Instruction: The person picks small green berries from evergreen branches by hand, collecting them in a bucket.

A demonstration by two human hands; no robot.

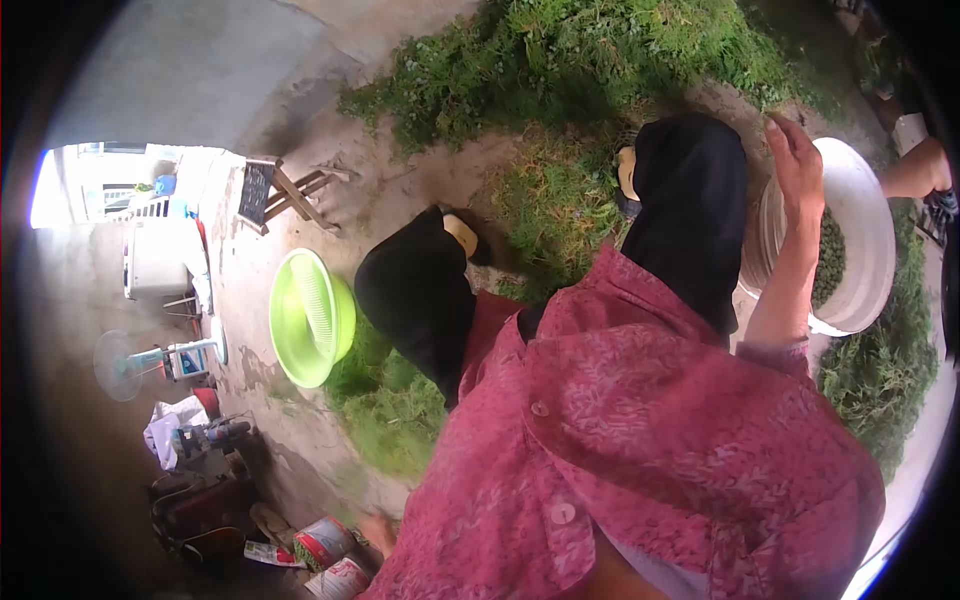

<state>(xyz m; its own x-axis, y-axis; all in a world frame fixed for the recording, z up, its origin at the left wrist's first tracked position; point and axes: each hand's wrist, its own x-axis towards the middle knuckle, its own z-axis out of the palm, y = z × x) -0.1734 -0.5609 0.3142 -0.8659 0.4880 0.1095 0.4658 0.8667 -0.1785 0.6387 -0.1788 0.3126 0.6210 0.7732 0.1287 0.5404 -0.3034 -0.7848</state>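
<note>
My right hand (797, 170) is raised beside the rim of a white bucket (872, 215), its fingers stretched out and nothing visible in them. Small green pellets, like seeds or berries (829, 262), lie in the bucket. Above this hand spreads a big heap of feathery green branches (600, 55). Low at the left, only a bit of my left hand (378, 535) shows past my sleeve, near a red-and-white tub (325, 541); its fingers are hidden.
A lime-green basin with a colander (312, 318) stands left of my knees. Loose clippings (555, 200) lie between my feet, more branches (880, 390) below the bucket. A folding stool (290, 195), a fan (120, 365) and another person's bare limb (915, 170) are around.
</note>
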